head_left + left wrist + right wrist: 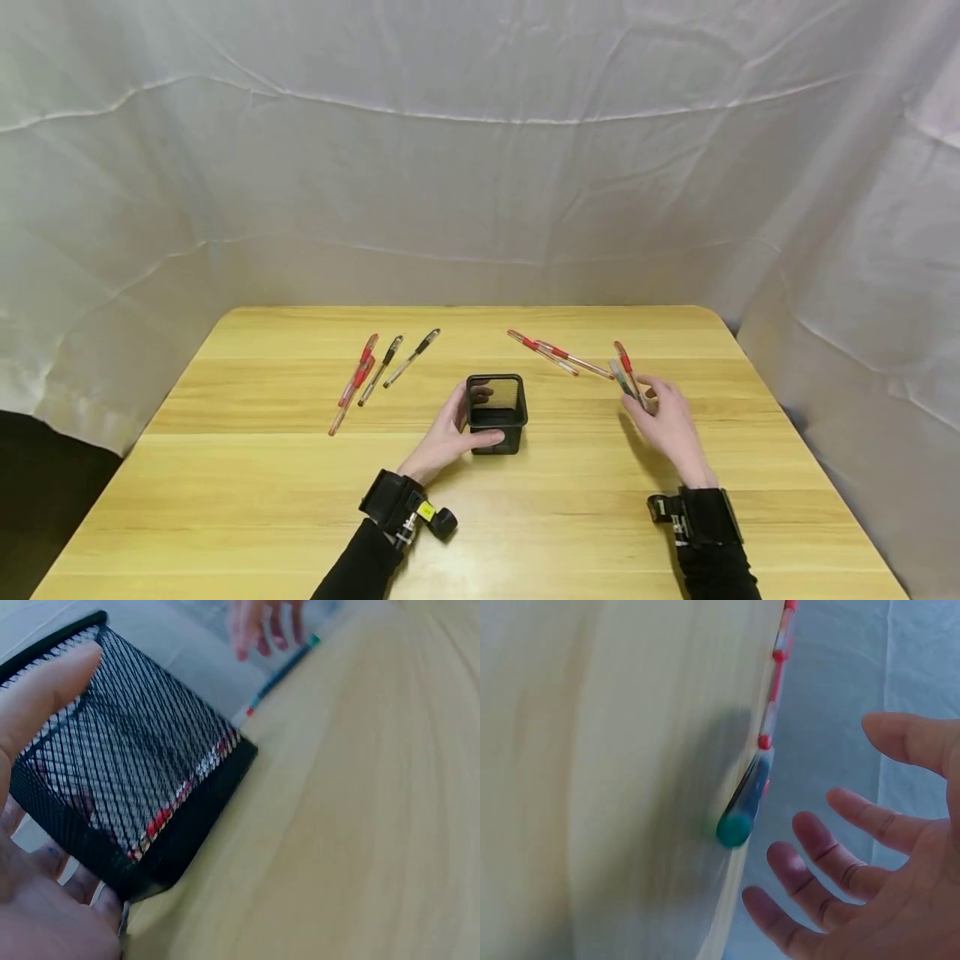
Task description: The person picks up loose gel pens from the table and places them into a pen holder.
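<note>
My left hand (446,442) grips a black mesh pen holder (510,419), its thumb across the near wall and fingers around the far side. In the left wrist view the holder (157,727) appears tilted, its mesh see-through. On the right, my right hand (670,423) hovers with spread fingers beside a dark pen (621,377) and a red-capped pen (626,358). The right wrist view shows that pen's teal end (735,829) just off the fingertips, with nothing in the hand (907,885).
Two red pens (543,351) lie crossed behind the holder to the right. Left of it are red pens (362,377) and two black-capped pens (386,360). The wooden table (247,500) ends at a pale cloth backdrop (480,183).
</note>
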A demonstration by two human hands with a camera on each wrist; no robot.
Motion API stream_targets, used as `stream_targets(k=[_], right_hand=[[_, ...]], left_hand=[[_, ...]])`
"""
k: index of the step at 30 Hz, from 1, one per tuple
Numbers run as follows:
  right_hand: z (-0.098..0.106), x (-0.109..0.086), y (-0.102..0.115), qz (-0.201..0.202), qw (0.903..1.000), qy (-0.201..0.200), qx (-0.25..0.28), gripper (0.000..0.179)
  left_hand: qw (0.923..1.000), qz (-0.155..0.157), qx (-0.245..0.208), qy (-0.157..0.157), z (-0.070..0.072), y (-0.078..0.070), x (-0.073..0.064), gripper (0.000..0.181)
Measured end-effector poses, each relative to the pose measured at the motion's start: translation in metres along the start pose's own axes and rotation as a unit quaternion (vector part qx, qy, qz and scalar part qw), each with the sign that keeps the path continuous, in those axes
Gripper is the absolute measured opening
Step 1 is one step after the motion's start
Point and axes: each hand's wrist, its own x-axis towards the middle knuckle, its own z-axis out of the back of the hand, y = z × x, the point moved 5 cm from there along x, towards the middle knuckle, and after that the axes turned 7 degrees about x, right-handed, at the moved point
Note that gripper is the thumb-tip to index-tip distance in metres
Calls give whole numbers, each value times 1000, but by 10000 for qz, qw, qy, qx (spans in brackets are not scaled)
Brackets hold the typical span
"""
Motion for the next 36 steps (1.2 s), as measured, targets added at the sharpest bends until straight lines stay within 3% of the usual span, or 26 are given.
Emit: stream_targets(k=[5,10,17,24,29,36], right_hand=[[8,6,-8,37,9997,243,68,45],[17,15,-19,-309,9977,575,154,40],[20,35,-21,-511,9935,951,-357,41],[16,58,-25,-981,9800,1567,-738,41],[9,72,-29,-1334,9697,1910,-731,39],[3,83,-31,-1646,9570,2013,-1289,39]], left_hand=[[9997,170,-122,-88,0,1,-1,91],[9998,84,-129,-109,-1,1,-1,88],[9999,-19,-151,-48,0,0,-1,88],[9994,289,-166,-36,0,4,-2,103],[9997,150,-162,-62,0,3,-2,94],[9998,111,-176,-77,0,1,-2,91]])
